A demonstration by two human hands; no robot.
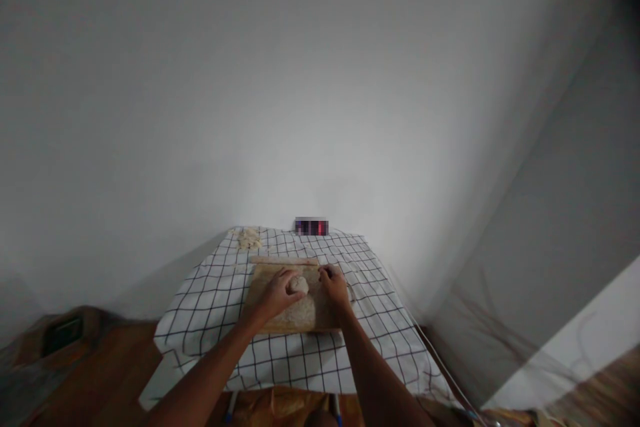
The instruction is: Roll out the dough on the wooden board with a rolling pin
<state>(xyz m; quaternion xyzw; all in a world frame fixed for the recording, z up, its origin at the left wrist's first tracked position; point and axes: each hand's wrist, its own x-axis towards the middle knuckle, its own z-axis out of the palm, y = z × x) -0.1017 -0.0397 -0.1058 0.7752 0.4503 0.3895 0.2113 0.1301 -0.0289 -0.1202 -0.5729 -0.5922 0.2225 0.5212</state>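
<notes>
A pale, floury ball of dough (299, 285) rests on a wooden board (280, 329) dusted with flour. Curled about its left side is my left hand (281, 289), thumb in front and fingers behind. Over the right part of the board, apart from the ball, is my right hand (335, 285), its fingers bent in and closed. Whatever the right fingers may hold is too small and dark to make out. Along the board's far edge lies a floury rolling pin (284, 261).
A white cloth with dark checked lines (200, 307) covers the table. Pale strips, seemingly dough, make a small pile (249, 239) at its back left corner. A blurred dark object (311, 227) stands at the back against the wall (320, 113). A white cable (435, 357) runs down at the right.
</notes>
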